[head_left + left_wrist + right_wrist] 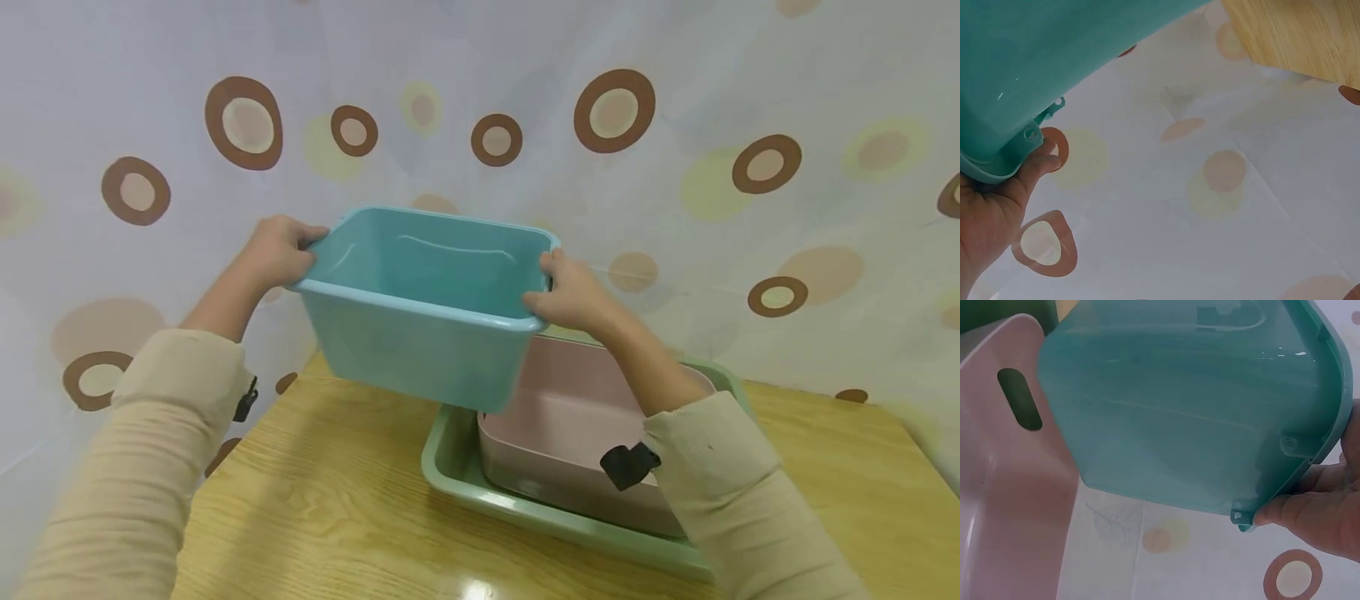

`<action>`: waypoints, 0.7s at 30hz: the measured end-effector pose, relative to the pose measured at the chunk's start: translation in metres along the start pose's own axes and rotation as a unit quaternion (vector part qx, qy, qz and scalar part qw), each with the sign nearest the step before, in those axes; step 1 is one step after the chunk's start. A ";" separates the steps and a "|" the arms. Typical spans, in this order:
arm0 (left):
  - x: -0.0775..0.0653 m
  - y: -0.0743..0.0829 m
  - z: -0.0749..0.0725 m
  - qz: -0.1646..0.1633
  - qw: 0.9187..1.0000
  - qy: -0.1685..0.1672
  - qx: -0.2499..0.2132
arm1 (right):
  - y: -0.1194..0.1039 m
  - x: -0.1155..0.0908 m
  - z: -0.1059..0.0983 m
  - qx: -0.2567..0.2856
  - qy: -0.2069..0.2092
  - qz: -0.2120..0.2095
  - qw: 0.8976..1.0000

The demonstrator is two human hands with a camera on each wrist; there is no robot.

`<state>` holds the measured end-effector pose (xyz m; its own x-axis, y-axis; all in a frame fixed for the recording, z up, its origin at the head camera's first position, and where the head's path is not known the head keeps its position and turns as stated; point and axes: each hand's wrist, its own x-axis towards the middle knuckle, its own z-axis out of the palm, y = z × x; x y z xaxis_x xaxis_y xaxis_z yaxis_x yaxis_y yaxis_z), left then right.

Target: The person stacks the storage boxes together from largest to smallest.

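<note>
A teal plastic bin (pixel 420 342) is held up in the air, slightly tilted, its open top showing in the head view. My left hand (pixel 282 250) grips the rim at its left end. At the opposite end my right hand (pixel 573 292) grips the rim, thumb on the near side. The left wrist view shows the fingers of the left hand (pixel 997 212) curled under the rim beside small lugs. Similar lugs sit by the right hand (pixel 1319 509) in the right wrist view. The bin's bottom hangs above the table, overlapping a pink bin (pixel 570 408) in the head view.
The pink bin, with an oval handle slot, sits inside a larger green tub (pixel 480 497) on the wooden table (pixel 330 492). Behind the table hangs a pale sheet (pixel 450 67) with brown ring patterns. My right forearm passes over the pink bin.
</note>
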<state>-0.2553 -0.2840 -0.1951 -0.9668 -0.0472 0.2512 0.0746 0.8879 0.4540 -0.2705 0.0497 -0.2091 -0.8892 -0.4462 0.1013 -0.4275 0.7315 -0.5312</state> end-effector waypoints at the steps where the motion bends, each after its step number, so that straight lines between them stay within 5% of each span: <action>1: 0.000 0.002 0.002 0.001 1.000 -0.001 -0.005 | 0.001 -0.001 -0.001 0.000 -0.001 0.004 1.000; 21: 0.006 0.027 0.022 0.011 1.000 -0.006 -0.028 | 0.023 -0.014 -0.020 0.010 0.026 0.009 1.000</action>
<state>-0.2647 -0.2505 -0.1997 -0.9676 -0.0222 0.2513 0.1090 0.8616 0.4958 -0.2715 0.0829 -0.2062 -0.9044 -0.4048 0.1347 -0.4080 0.7283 -0.5505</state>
